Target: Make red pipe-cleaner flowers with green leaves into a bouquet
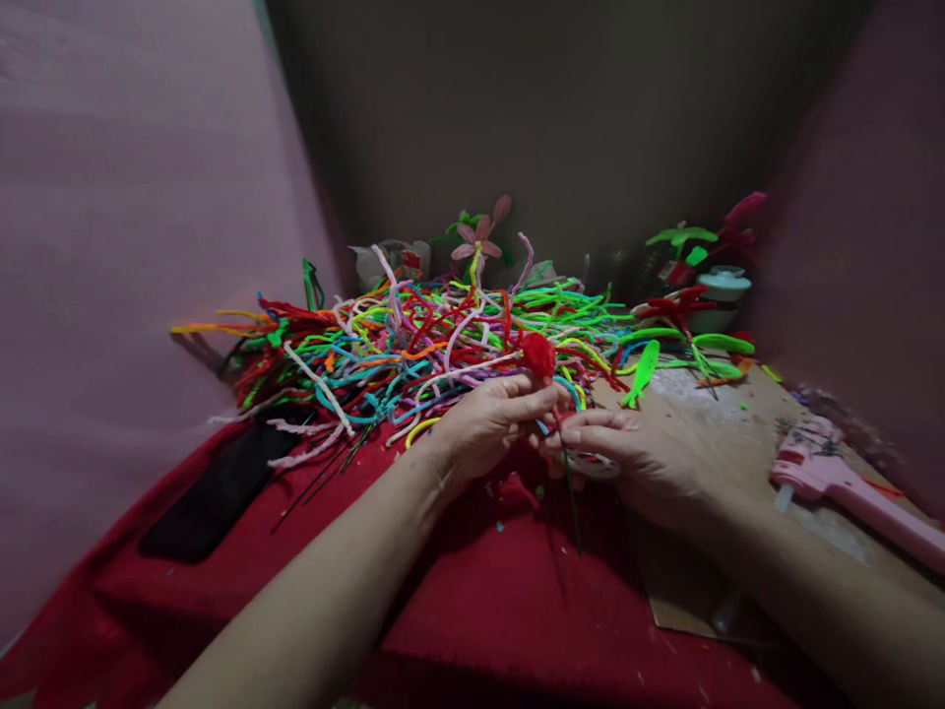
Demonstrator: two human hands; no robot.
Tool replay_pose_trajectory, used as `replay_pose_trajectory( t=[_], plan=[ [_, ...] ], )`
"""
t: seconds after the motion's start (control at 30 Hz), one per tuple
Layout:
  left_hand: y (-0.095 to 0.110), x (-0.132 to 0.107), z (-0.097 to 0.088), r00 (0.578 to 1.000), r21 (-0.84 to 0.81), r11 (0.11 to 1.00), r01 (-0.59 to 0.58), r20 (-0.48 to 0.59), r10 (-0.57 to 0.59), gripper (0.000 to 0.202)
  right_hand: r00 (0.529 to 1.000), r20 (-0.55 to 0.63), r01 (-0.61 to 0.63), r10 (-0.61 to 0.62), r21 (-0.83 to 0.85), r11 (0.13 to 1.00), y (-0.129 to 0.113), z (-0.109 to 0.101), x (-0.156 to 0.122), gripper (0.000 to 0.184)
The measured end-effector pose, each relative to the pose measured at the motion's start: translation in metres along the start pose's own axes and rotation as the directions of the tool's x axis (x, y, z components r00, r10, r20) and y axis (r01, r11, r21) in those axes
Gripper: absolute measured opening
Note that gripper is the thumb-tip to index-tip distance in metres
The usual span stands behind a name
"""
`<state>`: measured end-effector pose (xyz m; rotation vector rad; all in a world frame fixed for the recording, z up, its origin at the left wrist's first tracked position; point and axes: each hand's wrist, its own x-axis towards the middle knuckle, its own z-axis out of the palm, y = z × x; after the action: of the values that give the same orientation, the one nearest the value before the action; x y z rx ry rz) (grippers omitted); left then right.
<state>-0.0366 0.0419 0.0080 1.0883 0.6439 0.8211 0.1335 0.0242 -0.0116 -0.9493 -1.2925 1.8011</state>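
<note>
A red pipe-cleaner flower [538, 355] stands upright between my hands, just in front of the pile of loose pipe cleaners [443, 340]. The fingers of my left hand [509, 409] are closed in a pinch just below the bloom. Lower down, my right hand [627, 448] pinches the stem, where a red piece meets the dark thin stem [572, 502] that hangs below my fingers. A round whitish thing [595, 465] shows partly behind my right fingers; I cannot make out what it is.
A pink hot glue gun [834, 478] lies at the right on a cardboard sheet [671, 596]. A black phone-like slab [211, 492] rests on the red cloth [472, 611] at the left. Behind stand a pale lidded jar [724, 290] and a pink flower [476, 238]. Walls enclose the table.
</note>
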Motion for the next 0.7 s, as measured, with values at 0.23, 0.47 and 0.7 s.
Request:
replay_pose_trajectory(
  t=[0.23, 0.47, 0.7],
  plan=[
    [-0.001, 0.001, 0.003, 0.995, 0.089, 0.995, 0.046, -0.088, -0.038, 0.035, 0.995, -0.059, 0.072, -0.077, -0.086, 0.994, -0.002, 0.002, 0.0, 0.016],
    [0.0, -0.003, 0.012, 0.985, 0.319, 0.947, 0.023, -0.17, 0.034, 0.031, 0.985, -0.166, 0.001, -0.047, -0.265, 0.964, -0.022, 0.018, -0.01, 0.016],
    [0.0, -0.004, 0.012, 0.987, 0.198, 0.975, 0.098, -0.146, -0.069, 0.031, 0.994, -0.107, -0.01, -0.008, -0.162, 0.987, -0.018, 0.016, -0.007, 0.016]
  ],
)
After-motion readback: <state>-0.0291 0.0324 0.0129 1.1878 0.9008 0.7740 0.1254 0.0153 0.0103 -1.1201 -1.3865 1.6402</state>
